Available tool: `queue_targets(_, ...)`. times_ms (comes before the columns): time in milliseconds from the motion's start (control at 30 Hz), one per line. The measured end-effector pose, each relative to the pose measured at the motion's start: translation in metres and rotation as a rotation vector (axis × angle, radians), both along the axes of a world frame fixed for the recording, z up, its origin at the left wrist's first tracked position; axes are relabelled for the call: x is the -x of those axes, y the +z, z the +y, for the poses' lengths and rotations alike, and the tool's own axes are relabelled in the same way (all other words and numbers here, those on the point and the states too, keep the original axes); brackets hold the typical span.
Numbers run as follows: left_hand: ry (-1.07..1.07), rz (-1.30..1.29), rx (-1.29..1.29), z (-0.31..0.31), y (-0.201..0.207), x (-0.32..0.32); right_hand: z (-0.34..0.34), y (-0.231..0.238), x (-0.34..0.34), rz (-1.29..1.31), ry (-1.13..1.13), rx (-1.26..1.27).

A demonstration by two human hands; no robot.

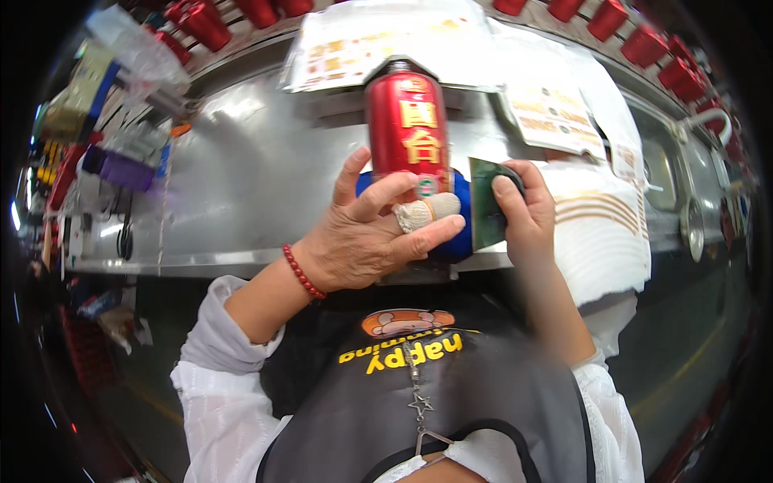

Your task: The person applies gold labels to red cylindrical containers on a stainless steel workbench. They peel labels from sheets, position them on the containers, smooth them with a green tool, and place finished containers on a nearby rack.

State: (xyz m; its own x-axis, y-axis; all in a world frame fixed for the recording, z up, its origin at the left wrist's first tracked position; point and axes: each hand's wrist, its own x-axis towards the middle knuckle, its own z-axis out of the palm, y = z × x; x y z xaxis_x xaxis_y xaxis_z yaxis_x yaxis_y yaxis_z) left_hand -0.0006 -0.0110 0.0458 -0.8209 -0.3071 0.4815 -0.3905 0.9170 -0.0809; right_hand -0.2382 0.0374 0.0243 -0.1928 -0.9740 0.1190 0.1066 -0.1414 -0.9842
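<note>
A glossy red bottle (403, 121) with gold characters and a dark threaded neck lies with its neck away from me. Blue supports (460, 201) show on both sides of its lower part. My left hand (362, 217) rests over the bottle's near end, fingers spread apart. One of its fingers wears a pale cloth finger cover (427, 212), close to a small green-and-white mark on the bottle. Just right of the blue support, my right hand (527, 205) grips a flat green scraper (485, 205) with a dark edge piece, thumb on top.
Printed sheets with gold and orange designs (386, 40) lie beyond the bottle. More sheets (555, 117) and a white stack with brown curved lines (600, 217) sit at the right. A purple object (121, 167) is on the left of the metal table (241, 185). Red bottles (201, 24) line the back.
</note>
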Motion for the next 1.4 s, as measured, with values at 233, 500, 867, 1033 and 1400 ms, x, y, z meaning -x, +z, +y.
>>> queue_targets(233, -0.053, -0.118, 0.108, -0.001, 0.012, 0.03, 0.021, 0.022, 0.098, 0.444, -0.063, 0.21)
queue_targets(500, 0.008, 0.208, 0.131, 0.04, -0.007, 0.04, 0.071, -0.011, 0.206, 1.46, -0.16, 0.019)
queue_targets(867, -0.087, 0.247, -0.682, 0.06, -0.02, 0.137, 0.079, -0.025, 0.185, 1.446, -0.238, 0.096)
queue_targets(1033, 0.037, 0.188, -0.659, 0.061, -0.035, 0.173, 0.079, -0.022, 0.185, 1.366, -0.19, 0.105)
queue_targets(1400, 0.032, 0.065, -0.502, 0.068, -0.04, 0.195, 0.064, -0.027, 0.18, 1.325, -0.205, 0.21)
